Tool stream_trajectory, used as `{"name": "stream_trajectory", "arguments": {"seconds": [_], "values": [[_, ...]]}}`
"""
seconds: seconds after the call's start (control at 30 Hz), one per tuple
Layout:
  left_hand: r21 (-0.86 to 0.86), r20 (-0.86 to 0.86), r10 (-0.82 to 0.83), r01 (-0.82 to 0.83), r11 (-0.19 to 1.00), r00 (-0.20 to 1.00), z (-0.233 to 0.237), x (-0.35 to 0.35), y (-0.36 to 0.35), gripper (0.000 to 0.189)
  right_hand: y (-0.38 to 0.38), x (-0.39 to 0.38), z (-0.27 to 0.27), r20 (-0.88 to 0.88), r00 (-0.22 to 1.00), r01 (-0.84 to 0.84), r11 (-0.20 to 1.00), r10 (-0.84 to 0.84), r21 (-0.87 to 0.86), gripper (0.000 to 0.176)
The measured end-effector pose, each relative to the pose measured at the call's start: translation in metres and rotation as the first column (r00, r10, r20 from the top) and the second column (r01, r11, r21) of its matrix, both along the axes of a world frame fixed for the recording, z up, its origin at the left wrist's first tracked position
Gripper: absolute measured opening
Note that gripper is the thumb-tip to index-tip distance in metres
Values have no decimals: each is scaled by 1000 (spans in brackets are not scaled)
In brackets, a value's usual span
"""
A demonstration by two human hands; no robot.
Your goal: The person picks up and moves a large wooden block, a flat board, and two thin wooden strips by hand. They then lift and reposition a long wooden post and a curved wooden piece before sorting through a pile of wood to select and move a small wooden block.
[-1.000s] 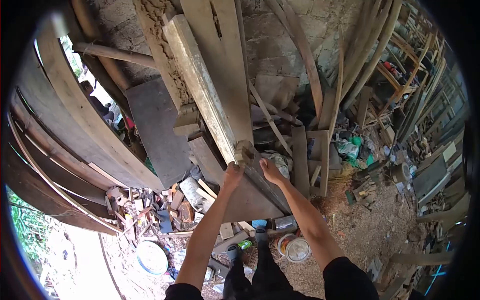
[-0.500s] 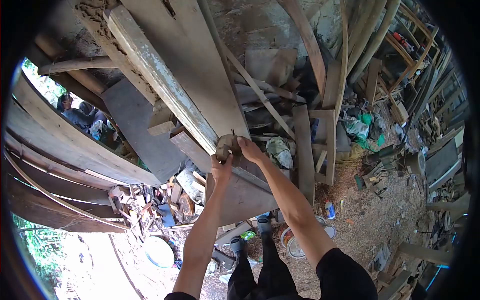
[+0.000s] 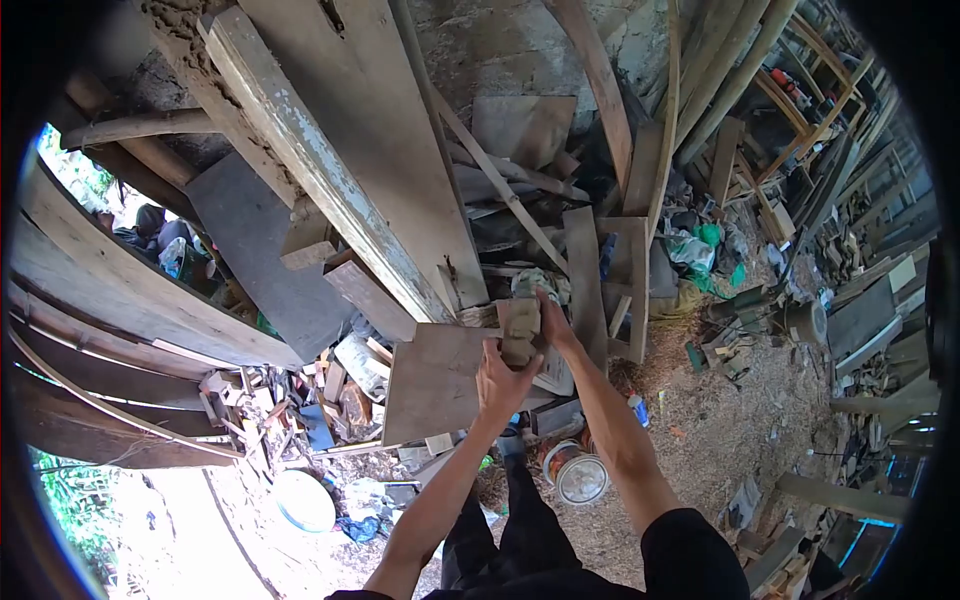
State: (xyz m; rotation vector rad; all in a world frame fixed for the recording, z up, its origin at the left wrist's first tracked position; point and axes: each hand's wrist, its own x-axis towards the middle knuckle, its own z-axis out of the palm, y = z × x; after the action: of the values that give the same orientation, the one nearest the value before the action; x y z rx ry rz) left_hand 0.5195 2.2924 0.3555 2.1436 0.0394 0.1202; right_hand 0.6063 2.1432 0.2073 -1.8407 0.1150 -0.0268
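Observation:
A small brown wooden block (image 3: 519, 322), notched or stepped in shape, is held between my two hands. My left hand (image 3: 503, 384) grips its lower left side with bent fingers. On the block's right side, my right hand (image 3: 556, 328) closes around the edge. Just left of the hands lies a flat wooden panel (image 3: 437, 385). Above it, the lower end of a long beam with peeling pale paint (image 3: 330, 180) comes down beside a wide plank (image 3: 385, 140). Part of the block is hidden behind my fingers.
Wood scraps (image 3: 335, 385) are heaped at the left. Paint cans (image 3: 580, 478) stand near my feet. A dark board (image 3: 265, 260) leans at the upper left, and a wooden frame (image 3: 632, 285) stands on the right. Green and clear plastic bags (image 3: 697, 248) lie farther right.
Both hands have moved right and down, taking the block away from the painted beam's lower end. The block appears turned, and more of the flat panel shows.

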Motion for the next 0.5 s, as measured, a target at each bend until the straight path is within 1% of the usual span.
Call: {"name": "stream_trajectory", "arguments": {"seconds": [0.03,0.07,0.1,0.13,0.17,0.2,0.27,0.3,0.33,0.37,0.4,0.47,0.5], "values": [[-57,-76,-36,32,998,996,3,-1,1,58,-7,-7,5,-172,981,-56,984,86,171,57],[-113,-153,-77,60,992,985,7,-3,1,60,-6,-13,5,-174,981,-52,985,82,167,57],[-115,-153,-83,66,991,985,10,-3,1,60,-2,-17,6,-36,991,-123,986,127,111,49],[-67,-81,-57,51,996,995,14,0,0,62,2,-20,8,102,978,-185,982,180,45,41],[-21,-7,-31,31,999,999,17,1,0,65,6,-29,9,202,959,-204,979,198,6,37],[-23,-7,-32,32,999,999,18,-2,4,65,14,-38,30,299,930,-215,976,215,-34,32],[-94,24,-29,31,995,999,16,-13,17,63,26,-50,35,348,920,-130,979,179,-160,31],[-93,25,-22,24,995,999,18,-25,20,63,29,-50,24,260,941,-180,971,217,-160,29],[-100,-72,19,-27,995,997,23,-41,25,61,34,-51,20,264,939,-184,970,221,-156,29],[-100,-171,59,-77,992,983,25,-54,30,60,38,-55,15,103,962,-247,967,253,-70,27],[-92,-179,67,-84,992,982,17,-65,36,60,46,-65,7,-66,953,-296,955,297,28,26],[-15,-70,113,-114,993,991,-2,-77,43,58,57,-75,-49,57,956,-291,954,287,74,24],[-59,-83,104,-109,992,991,4,-81,46,58,60,-77,-45,164,946,-275,960,280,-51,24]]}}
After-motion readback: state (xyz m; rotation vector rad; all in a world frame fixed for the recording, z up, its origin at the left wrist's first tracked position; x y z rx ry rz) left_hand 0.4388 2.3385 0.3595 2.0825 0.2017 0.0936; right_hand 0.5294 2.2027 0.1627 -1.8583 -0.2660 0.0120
